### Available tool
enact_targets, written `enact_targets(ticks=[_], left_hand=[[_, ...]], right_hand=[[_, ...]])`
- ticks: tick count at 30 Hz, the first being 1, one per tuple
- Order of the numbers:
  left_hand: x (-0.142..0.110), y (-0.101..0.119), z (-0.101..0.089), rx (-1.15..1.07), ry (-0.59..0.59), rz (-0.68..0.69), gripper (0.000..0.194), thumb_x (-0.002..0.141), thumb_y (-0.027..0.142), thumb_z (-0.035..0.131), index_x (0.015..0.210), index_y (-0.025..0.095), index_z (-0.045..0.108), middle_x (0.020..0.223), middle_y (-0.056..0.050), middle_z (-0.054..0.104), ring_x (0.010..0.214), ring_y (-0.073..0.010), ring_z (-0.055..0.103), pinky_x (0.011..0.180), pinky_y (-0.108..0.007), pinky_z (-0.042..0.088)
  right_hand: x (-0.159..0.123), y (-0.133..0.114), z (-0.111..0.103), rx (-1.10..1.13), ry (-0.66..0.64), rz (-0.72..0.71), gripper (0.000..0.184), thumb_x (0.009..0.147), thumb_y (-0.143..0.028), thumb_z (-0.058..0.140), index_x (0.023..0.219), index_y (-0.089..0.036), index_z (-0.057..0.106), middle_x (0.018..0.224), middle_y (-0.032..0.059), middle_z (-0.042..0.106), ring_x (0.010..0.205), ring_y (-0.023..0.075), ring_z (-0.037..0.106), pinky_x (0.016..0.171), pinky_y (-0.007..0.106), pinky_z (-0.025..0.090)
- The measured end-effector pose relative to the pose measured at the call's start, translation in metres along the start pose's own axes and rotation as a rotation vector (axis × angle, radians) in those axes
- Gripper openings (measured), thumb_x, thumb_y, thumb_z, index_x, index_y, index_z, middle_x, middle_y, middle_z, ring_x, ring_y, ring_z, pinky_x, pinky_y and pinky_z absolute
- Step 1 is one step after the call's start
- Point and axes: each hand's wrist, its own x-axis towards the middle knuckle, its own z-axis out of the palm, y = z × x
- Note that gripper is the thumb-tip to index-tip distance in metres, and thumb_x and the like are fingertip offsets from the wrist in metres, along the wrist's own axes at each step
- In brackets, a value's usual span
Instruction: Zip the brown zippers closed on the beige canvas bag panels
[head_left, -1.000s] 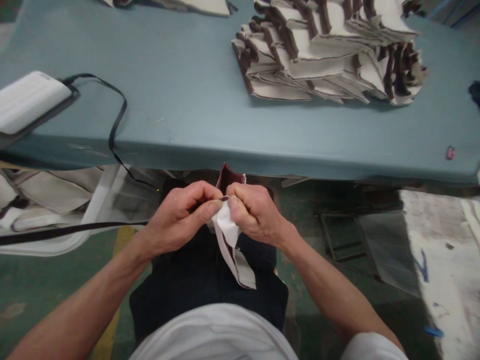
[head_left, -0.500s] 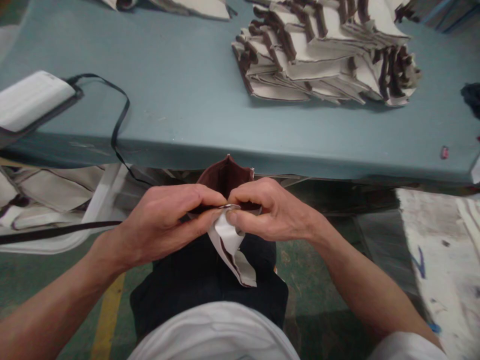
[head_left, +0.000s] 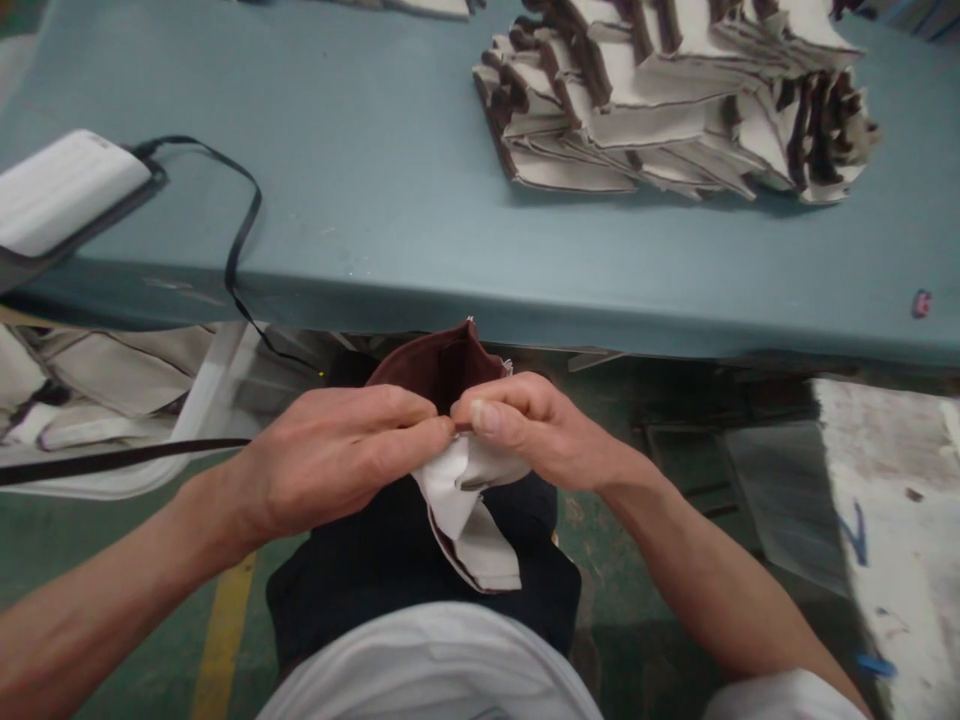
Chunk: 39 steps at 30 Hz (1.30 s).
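Note:
A piece of leather-like material [head_left: 480, 545], dark red-brown on one face and off-white on the other, is held above my lap, in front of the table edge. My left hand [head_left: 337, 450] pinches its folded edge between thumb and fingers. Right beside it, my right hand [head_left: 536, 425] pinches the same edge, thumb on top. The brown side stands up beyond my fingers, and a pale flap hangs down toward me. The fingertips hide part of the fold.
Across the blue-green table [head_left: 360, 220] lie a pile of similar pieces [head_left: 675, 120], a white device with a black cord [head_left: 75, 190] and a small red item [head_left: 922, 303]. Below left, a white bin [head_left: 187, 440] holds more pieces. A stained white board [head_left: 892, 520] stands at the right.
The fold between my fingers has been pressed over, and its brown edge now shows at my fingertips. My right thumb has moved up onto the fold. The view has shifted slightly.

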Motion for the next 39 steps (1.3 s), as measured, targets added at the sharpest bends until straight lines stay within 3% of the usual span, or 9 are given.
enact_targets(ticks=[6,12,16,20,24,27,32,35,39], left_hand=[[0.009,-0.015,0.006,-0.045,-0.009,0.159,0.030,0.098,0.013,0.057,0.112,0.032,0.075,0.106,-0.005,0.083,0.093,-0.0188,0.079,0.077,-0.027,0.060],[0.016,-0.008,-0.002,-0.100,0.064,0.090,0.018,0.090,0.018,0.065,0.108,0.021,0.068,0.092,-0.002,0.078,0.075,-0.0141,0.073,0.068,-0.020,0.056],[0.025,0.001,-0.012,-0.263,-0.103,0.051,0.015,0.102,0.027,0.055,0.097,0.019,0.066,0.079,0.002,0.070,0.064,-0.0111,0.065,0.059,-0.019,0.049],[0.026,0.003,-0.013,-0.156,-0.147,0.179,0.022,0.106,0.018,0.051,0.087,0.020,0.062,0.071,0.004,0.063,0.058,-0.0102,0.058,0.057,-0.020,0.044],[0.015,-0.005,-0.002,0.026,0.018,0.367,0.025,0.109,0.025,0.050,0.087,0.020,0.060,0.066,0.001,0.061,0.055,-0.0135,0.055,0.056,-0.027,0.040],[0.010,-0.013,0.007,-0.011,0.096,0.339,0.035,0.111,0.035,0.050,0.078,0.023,0.053,0.060,0.003,0.059,0.051,-0.0122,0.053,0.053,-0.027,0.037],[0.012,-0.015,0.003,-0.108,-0.044,0.250,0.037,0.111,0.043,0.049,0.081,0.022,0.055,0.061,0.004,0.059,0.050,-0.0104,0.052,0.053,-0.023,0.037],[0.016,-0.006,-0.009,-0.104,-0.133,0.281,0.028,0.111,0.038,0.051,0.090,0.021,0.059,0.068,0.002,0.063,0.056,-0.0115,0.056,0.057,-0.024,0.039],[0.019,0.010,-0.024,-0.055,-0.214,0.253,0.023,0.108,0.026,0.054,0.086,0.020,0.057,0.073,0.001,0.061,0.062,-0.0134,0.057,0.061,-0.025,0.040]], right_hand=[[-0.001,0.013,0.003,-0.041,0.123,-0.059,0.042,0.102,-0.050,0.063,0.075,-0.019,0.053,0.063,-0.0076,0.040,0.053,0.0072,0.032,0.048,0.022,0.027],[-0.010,-0.004,0.000,-0.822,0.138,-0.455,0.022,0.107,-0.016,0.052,0.088,-0.015,0.063,0.074,-0.0018,0.059,0.063,0.0088,0.048,0.060,0.024,0.035],[-0.014,-0.010,0.001,-1.117,0.149,-0.543,0.020,0.106,-0.014,0.053,0.093,-0.014,0.067,0.075,0.0011,0.065,0.064,0.0115,0.053,0.059,0.027,0.034],[-0.016,-0.007,0.008,-1.013,0.131,-0.551,0.020,0.106,-0.013,0.052,0.093,-0.013,0.068,0.075,0.0014,0.066,0.065,0.0112,0.055,0.059,0.026,0.037],[-0.016,0.004,0.015,-0.731,0.142,-0.500,0.020,0.106,-0.014,0.053,0.090,-0.015,0.065,0.074,-0.0004,0.064,0.065,0.0096,0.057,0.061,0.023,0.041],[-0.013,0.011,0.015,-0.730,0.157,-0.512,0.020,0.106,-0.014,0.053,0.090,-0.015,0.065,0.074,-0.0001,0.064,0.065,0.0101,0.057,0.062,0.023,0.042],[-0.011,0.006,0.012,-0.958,0.097,-0.560,0.020,0.108,-0.016,0.050,0.096,-0.014,0.067,0.077,0.0025,0.067,0.068,0.0126,0.058,0.064,0.026,0.041],[-0.012,-0.002,0.013,-1.023,0.077,-0.559,0.024,0.110,-0.018,0.048,0.097,-0.013,0.068,0.078,0.0033,0.068,0.069,0.0132,0.058,0.065,0.028,0.040],[-0.012,-0.008,0.014,-1.154,0.072,-0.541,0.028,0.110,-0.021,0.049,0.093,-0.014,0.070,0.076,0.0031,0.068,0.067,0.0143,0.056,0.063,0.030,0.038]])
